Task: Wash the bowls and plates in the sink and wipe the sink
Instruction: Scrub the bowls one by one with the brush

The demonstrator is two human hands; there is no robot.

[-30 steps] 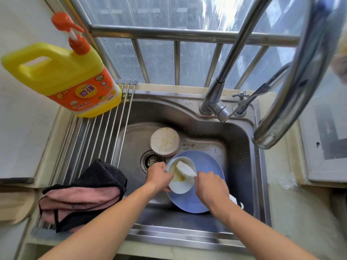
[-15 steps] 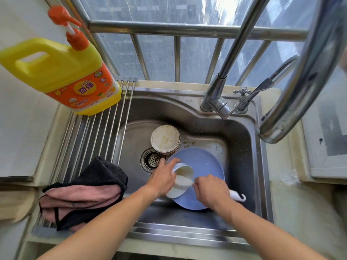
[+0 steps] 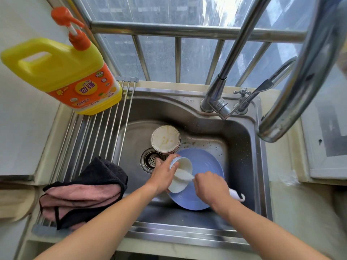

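since 1 s ago the small white ceramic bowl [image 3: 180, 175] is tipped on edge, over the round blue plate [image 3: 203, 184] in the steel sink [image 3: 242, 147]. yellow detergent jug [image 3: 62, 76] reads "keon". left hand [image 3: 163, 175] grips the bowl; right hand [image 3: 210, 186] curls round the white brush [image 3: 185, 176], bristles in bowl.

Window [image 3: 187, 59] at far side, bright daylight through glass, steel bars [image 3: 178, 31] across. Pale wall [image 3: 22, 128] at left. Beige counter [image 3: 300, 212] at right, near edge wet.

bare forearms, ring on left hand [image 3: 163, 175]
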